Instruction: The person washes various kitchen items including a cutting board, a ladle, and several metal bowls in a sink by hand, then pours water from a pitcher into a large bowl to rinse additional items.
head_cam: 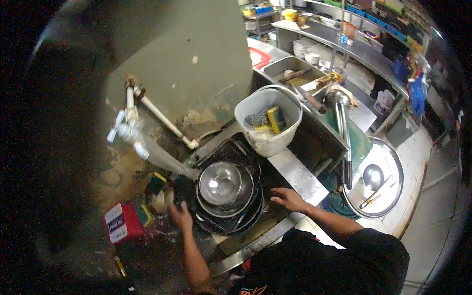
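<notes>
Before me, a metal bowl rests in a larger round metal vessel, on a stack of dark pans in a sink. Left of the stack, my left hand is slightly blurred, fingers apart and holding nothing. My right hand hovers on the other side, near the sink's metal ledge, its fingers loosely spread with nothing in them. A stream of water runs from the tap towards the bowls. Beyond the stack, a grey plastic bucket holds a yellow and green sponge and a metal scourer.
A red container and a sponge are at the left, near a small bowl. A second sink holds utensils. Ladles lean over its edge. At the right is a large round metal tray with a ladle in it.
</notes>
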Available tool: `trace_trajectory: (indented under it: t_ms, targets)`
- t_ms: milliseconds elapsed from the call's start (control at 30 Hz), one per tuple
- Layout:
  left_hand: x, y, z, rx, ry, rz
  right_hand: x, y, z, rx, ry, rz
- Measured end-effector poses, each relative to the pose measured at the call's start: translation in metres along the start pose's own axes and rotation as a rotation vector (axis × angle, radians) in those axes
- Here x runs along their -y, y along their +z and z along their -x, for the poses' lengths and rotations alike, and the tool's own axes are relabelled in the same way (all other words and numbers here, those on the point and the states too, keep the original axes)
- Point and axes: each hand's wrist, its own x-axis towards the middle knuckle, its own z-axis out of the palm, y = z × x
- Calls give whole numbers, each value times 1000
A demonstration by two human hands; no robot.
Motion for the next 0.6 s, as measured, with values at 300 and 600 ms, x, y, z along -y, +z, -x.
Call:
trace_trajectory:
  t_ms: [300, 600]
  targets:
    - [137, -107, 188, -111, -392, -580, -33, 18, 18, -5, -1, 29]
    - [-34, -77, 260, 61, -143, -864, -55, 33, 15, 155, -208, 6]
